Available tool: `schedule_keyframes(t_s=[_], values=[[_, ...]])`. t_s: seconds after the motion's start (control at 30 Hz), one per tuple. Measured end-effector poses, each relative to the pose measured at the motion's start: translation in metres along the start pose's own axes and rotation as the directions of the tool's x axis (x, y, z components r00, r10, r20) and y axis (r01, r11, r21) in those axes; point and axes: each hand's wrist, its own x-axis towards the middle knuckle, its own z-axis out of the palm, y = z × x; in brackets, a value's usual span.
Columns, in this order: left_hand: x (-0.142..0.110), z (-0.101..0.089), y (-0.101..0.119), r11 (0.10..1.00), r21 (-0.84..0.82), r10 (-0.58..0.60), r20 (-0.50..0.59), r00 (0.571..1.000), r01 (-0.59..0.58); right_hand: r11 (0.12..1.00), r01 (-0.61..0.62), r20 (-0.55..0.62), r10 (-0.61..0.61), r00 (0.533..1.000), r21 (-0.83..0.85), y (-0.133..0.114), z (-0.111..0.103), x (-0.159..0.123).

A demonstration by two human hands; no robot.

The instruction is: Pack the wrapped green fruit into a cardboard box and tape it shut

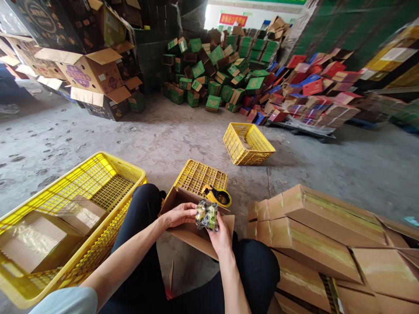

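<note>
Between both hands I hold a small clear plastic packet (207, 215) with greenish-yellow pieces inside; what they are I cannot make out. My left hand (182, 215) pinches its left edge, and my right hand (221, 237) grips its right side. Just under the packet is an open cardboard box (188, 235) between my knees, its inside mostly hidden by my hands. The box rests against an upturned yellow plastic crate (204, 172). On that crate lies a yellow and black tape dispenser (220, 196), beyond my fingers.
A large yellow crate (137, 172) at my left holds cardboard boxes (36, 240). Stacked cardboard boxes (327, 235) stand close on my right. Farther off are another yellow crate (250, 144), a heap of green boxes (214, 89), red and blue boxes (312, 87), and large cartons (94, 72).
</note>
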Motion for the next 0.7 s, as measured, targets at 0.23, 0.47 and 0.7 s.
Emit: schedule_keyframes(t_s=[0.23,0.47,0.7], values=[[0.001,0.001,0.001,0.999,0.03,-0.025,0.055,0.998,0.023,0.997,-0.028,0.028,0.026,0.999,0.073,-0.007,0.011,-0.006],[0.003,-0.003,-0.001,0.999,0.031,0.013,-0.004,1.0,-0.012,0.998,0.019,0.0,-0.019,1.0,0.056,-0.01,0.007,-0.005],[0.002,0.0,0.0,0.997,0.048,0.062,-0.038,0.997,-0.06,0.994,0.105,-0.028,-0.106,0.994,-0.034,-0.005,-0.005,0.0]])
